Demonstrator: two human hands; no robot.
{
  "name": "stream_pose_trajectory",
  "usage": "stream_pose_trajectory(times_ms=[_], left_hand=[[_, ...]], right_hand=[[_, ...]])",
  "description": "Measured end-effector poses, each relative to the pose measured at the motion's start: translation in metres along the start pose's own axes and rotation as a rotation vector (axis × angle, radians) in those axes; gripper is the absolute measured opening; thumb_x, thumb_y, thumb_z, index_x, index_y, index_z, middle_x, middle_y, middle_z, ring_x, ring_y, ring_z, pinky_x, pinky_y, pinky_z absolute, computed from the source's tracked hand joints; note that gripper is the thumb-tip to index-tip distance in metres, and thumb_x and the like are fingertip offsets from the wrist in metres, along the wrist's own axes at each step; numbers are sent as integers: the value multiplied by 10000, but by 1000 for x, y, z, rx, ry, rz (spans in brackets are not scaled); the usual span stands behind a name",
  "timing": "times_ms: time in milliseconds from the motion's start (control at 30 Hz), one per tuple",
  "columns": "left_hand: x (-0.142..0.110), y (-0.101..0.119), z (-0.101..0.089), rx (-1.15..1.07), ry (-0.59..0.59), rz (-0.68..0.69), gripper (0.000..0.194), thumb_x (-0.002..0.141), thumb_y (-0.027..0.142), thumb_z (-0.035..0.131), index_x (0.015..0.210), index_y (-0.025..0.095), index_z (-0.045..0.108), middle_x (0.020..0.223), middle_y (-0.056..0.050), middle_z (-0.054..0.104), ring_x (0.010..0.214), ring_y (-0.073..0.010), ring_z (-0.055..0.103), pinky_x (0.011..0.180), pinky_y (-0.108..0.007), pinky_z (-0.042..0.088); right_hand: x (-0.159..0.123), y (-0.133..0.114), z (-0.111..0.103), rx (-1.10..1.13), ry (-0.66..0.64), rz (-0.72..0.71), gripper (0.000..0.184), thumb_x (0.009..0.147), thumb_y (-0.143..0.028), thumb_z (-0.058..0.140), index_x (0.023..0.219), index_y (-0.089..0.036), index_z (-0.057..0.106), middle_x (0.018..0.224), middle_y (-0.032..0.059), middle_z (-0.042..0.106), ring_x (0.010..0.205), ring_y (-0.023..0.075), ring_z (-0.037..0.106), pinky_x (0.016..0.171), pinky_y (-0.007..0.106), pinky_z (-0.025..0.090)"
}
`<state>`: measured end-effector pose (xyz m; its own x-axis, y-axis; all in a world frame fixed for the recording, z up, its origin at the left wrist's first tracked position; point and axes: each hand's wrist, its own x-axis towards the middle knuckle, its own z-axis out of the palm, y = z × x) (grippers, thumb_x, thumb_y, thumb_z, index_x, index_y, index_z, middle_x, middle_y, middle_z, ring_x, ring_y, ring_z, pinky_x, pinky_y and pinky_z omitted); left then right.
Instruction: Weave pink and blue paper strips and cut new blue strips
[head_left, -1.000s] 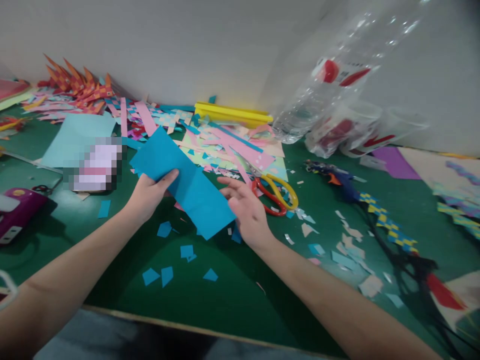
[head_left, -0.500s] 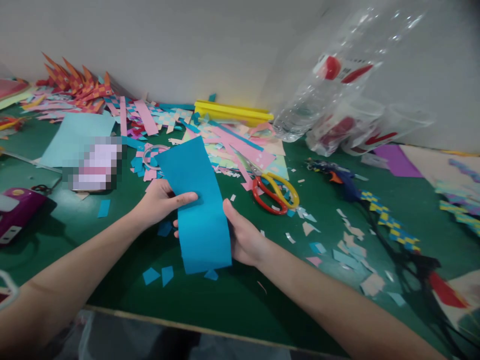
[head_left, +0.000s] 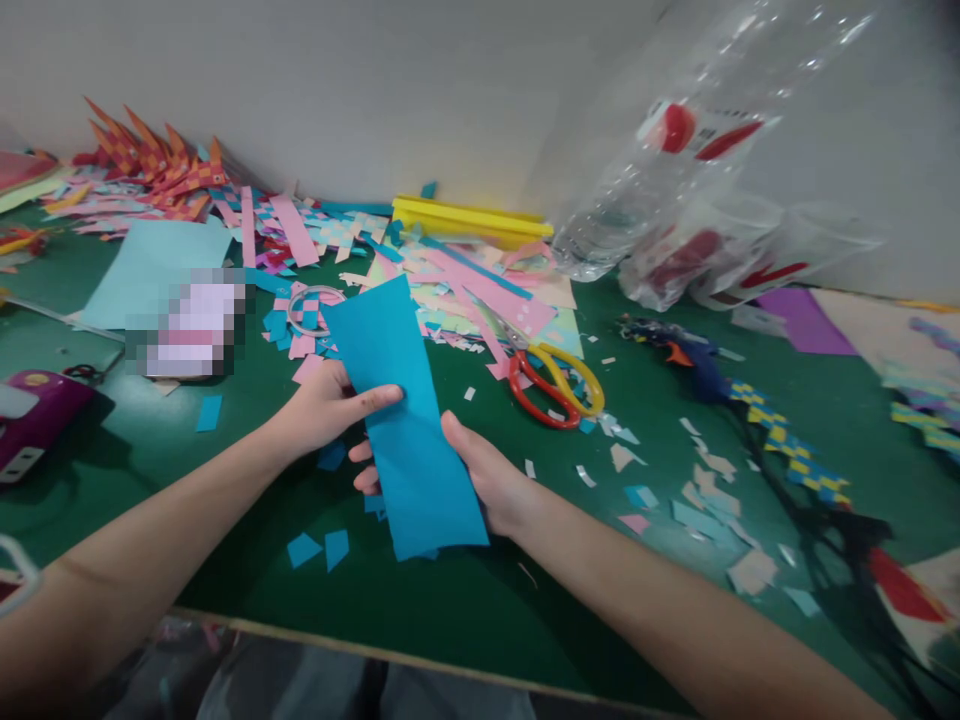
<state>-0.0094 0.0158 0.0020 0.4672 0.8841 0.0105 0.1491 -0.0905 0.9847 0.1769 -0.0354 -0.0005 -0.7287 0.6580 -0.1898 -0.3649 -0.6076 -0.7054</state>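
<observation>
A long strip of blue paper [head_left: 409, 430] is held up above the green table, its far end tilted to the left. My left hand [head_left: 330, 405] grips its left edge, thumb on top. At the right edge, my right hand [head_left: 491, 480] holds the strip from the side, most of its fingers hidden beneath the paper. Some fingertips show under the strip's left side. Red-and-yellow-handled scissors [head_left: 555, 385] lie to the right of the strip, their blades on pink paper. Blue scraps [head_left: 337, 549] lie near the strip's lower end.
A pixelated phone-like object [head_left: 195, 330] and a purple device [head_left: 45, 415] lie at left. Pink and blue offcuts [head_left: 296, 230] pile along the wall beside a yellow folded piece [head_left: 472, 220]. Plastic cups [head_left: 750, 250] in clear wrap stand back right. Pale scraps [head_left: 709, 500] litter the right.
The near end of the blue strip has swung to the right and lies flatter, with less curl. Both hands keep hold of it, and the view has shifted slightly.
</observation>
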Motion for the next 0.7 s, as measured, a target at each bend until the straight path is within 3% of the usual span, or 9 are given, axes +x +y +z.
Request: stream_pose_trajectory(times_ms=[100, 200, 367, 500, 700], left_hand=[[0, 0, 0, 91, -34, -15, 423, 814, 490, 633, 563, 165, 532, 521, 0, 550, 460, -99, 499, 424, -212, 396], [-1, 3, 2, 112, -82, -39, 461, 851, 535, 560, 575, 166, 554, 518, -15, 566, 487, -116, 533, 456, -222, 427], [-3, 7, 7, -35, -127, 37, 413, 825, 578, 569, 873, 173, 637, 713, -35, 649, 626, -154, 620, 594, -264, 512], [-5, 4, 11, -49, -134, 24, 469, 753, 504, 698, 1094, 203, 584, 834, -40, 667, 736, -189, 663, 642, -277, 532], [-4, 3, 12, -158, -79, 41, 444, 746, 421, 733, 1099, 216, 557, 1097, -97, 666, 961, -230, 665, 773, -305, 555]], right_hand=[[-1, 2, 1, 19, 24, -32, 482, 746, -525, 695, 1074, -179, 624, 1053, 82, 697, 867, 180, 697, 838, 356, 541], [-1, 3, 0, 6, 45, -42, 421, 721, -469, 744, 982, -154, 646, 926, 59, 713, 761, 153, 702, 763, 322, 569], [4, 6, -2, 16, 186, -118, 421, 636, -399, 823, 920, -157, 628, 784, 5, 704, 635, 132, 699, 655, 289, 599], [5, 9, 2, -49, 313, -133, 370, 688, -390, 789, 914, -163, 603, 682, -19, 678, 547, 129, 682, 540, 247, 583], [1, 10, 8, -160, 326, -139, 402, 723, -394, 757, 996, -188, 546, 681, -35, 663, 515, 125, 664, 512, 247, 568]])
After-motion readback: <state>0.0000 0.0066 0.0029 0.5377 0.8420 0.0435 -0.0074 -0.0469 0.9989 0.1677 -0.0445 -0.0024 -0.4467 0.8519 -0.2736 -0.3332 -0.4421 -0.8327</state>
